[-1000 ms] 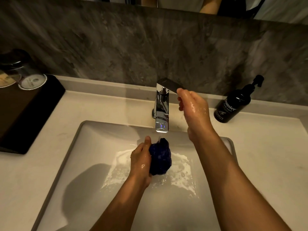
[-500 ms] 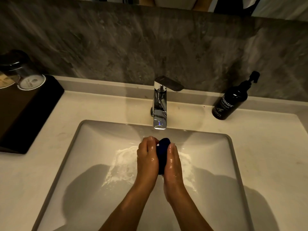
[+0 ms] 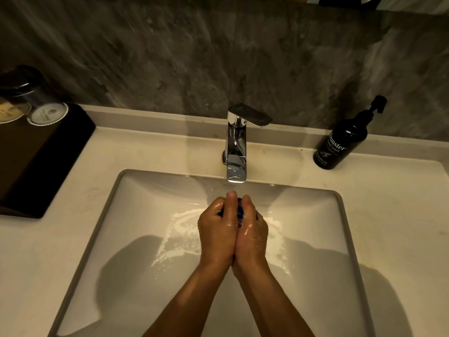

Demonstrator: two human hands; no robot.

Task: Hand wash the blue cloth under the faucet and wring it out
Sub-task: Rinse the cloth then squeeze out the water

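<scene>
Hands pressed together over the sink (image 3: 104, 229), just below the faucet (image 3: 236, 152) spout. My left hand (image 3: 217, 232) and right hand (image 3: 252, 232) meet palm to palm, heels touching, fingers curled inward. Blue cloth (image 3: 240, 211) is balled up between them, squeezed tight; only a sliver of dark blue shows in the gap near my fingertips, the rest is hidden inside the grip. Both hands are wet and shiny.

Faucet is chrome, with a flat dark lever on top. Cannot tell whether water is running; no clear stream shows between spout and hands. Foamy white water lies pooled on the basin floor under and to both sides of my hands. My forearms throw two broad shadows across the near part of the basin.

Black soap bottle (image 3: 340, 142) with a pump stands on the counter (image 3: 401, 215) to the right of the faucet, well apart from my hands. Black tray (image 3: 46, 161) sits at the far left with an upturned glass (image 3: 43, 103) on it. Grey stone wall (image 3: 194, 57) runs behind.
</scene>
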